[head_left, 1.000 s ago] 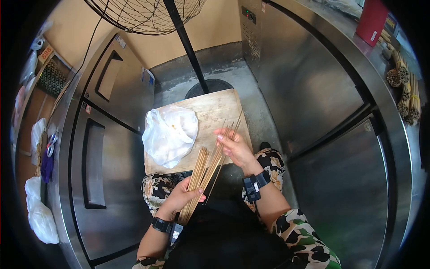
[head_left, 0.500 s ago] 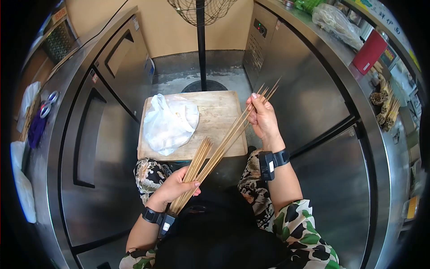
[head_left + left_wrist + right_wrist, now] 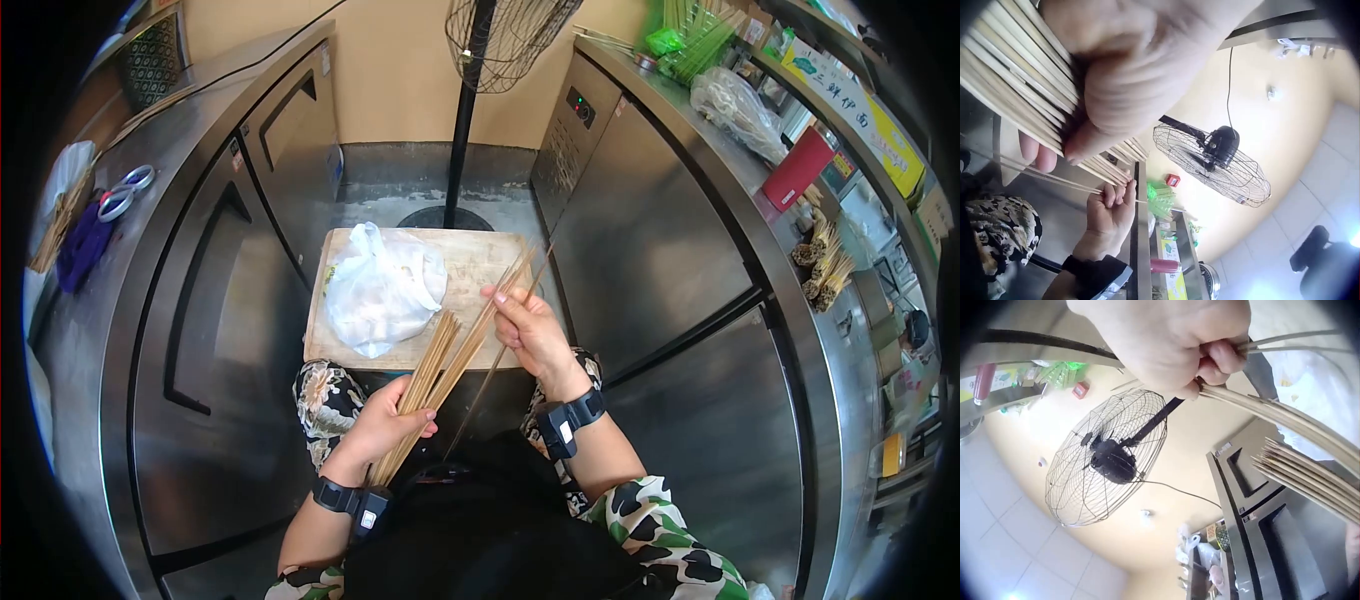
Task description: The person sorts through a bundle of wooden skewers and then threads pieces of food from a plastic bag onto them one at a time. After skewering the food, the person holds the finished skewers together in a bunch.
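The left hand (image 3: 384, 428) grips a bundle of thin wooden skewers (image 3: 425, 385), which fans into two groups above the thumb. Pinched in the right hand (image 3: 535, 330) are the upper ends of one group, along with a couple of skewers (image 3: 486, 383) slanting down apart from the bundle. In the left wrist view the left thumb (image 3: 1094, 140) presses across the skewers (image 3: 1016, 69), the right hand (image 3: 1110, 219) beyond. The right wrist view shows the right fingers (image 3: 1219, 362) curled on skewer ends, beside the other group's pointed tips (image 3: 1279, 464).
A white plastic bag (image 3: 385, 290) lies on a wooden board (image 3: 470, 262) in front of the knees. Behind it stands a fan (image 3: 465, 120). Steel cabinets flank both sides; scissors (image 3: 127, 192) lie on the left counter, a red bottle (image 3: 800, 168) and skewer bundles (image 3: 823, 268) on the right.
The right hand rose outward to the right along the skewers, then came back down and left. The couple of slanting skewers now stand apart from the bundle. The left hand keeps its grip.
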Demonstrator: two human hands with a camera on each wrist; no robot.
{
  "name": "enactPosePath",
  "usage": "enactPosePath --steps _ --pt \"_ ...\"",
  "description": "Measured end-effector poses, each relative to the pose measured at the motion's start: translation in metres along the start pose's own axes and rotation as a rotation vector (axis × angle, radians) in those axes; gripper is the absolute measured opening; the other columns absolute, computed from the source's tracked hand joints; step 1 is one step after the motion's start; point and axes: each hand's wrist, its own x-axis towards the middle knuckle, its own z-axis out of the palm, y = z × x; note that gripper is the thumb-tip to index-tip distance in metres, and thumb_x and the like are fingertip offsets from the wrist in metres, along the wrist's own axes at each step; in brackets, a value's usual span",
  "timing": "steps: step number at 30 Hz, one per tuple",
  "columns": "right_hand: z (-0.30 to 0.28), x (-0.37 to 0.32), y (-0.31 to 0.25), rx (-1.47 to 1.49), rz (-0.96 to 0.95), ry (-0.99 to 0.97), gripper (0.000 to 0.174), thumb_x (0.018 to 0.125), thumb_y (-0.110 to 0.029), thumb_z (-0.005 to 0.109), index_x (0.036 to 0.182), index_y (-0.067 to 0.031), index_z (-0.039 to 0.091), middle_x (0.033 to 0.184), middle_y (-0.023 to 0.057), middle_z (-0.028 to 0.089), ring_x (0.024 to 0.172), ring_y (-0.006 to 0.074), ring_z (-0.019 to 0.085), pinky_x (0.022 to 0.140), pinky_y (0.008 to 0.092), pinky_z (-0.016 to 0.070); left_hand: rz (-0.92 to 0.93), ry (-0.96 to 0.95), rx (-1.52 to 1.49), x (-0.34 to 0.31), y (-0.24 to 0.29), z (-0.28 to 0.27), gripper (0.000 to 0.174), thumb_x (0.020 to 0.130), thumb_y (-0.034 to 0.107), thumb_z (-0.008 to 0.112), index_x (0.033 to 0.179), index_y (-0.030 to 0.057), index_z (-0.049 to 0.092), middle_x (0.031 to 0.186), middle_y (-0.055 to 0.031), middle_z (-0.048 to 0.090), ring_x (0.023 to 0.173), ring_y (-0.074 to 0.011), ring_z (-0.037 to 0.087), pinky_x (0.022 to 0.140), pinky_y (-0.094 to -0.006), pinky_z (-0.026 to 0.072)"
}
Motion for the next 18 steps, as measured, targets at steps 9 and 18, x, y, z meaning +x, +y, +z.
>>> enactPosePath --steps 9,18 --pt "0.005 0.035 -0.062 -0.126 -0.334 0.152 0.017 0.094 -0.022 0.054 0.084 -0.0094 0.06 0.059 -0.0061 0.046 0.048 0.0039 0.037 0.044 0.0187 0.0294 0.03 -0.038 -0.064 -0.018 0.006 -0.012 0.037 0.085 0.001 0.063 0.119 -0.0003 0.048 0.09 -0.0037 0.059 0.072 -0.0111 0.062 0.065 -0.0257 0.0538" --pt "-0.033 0.01 -0.219 -0.23 -0.951 0.476 0.023 0.097 -0.021 0.046 0.09 -0.0022 0.057 0.065 -0.0013 0.046 0.051 0.0044 0.037 0.042 0.0185 0.0275 0.066 0.149 -0.148 -0.032 -0.001 -0.056 0.035 0.085 0.006 0.065 0.116 0.0009 0.049 0.088 -0.0034 0.059 0.071 -0.0118 0.062 0.066 -0.0264 0.0543"
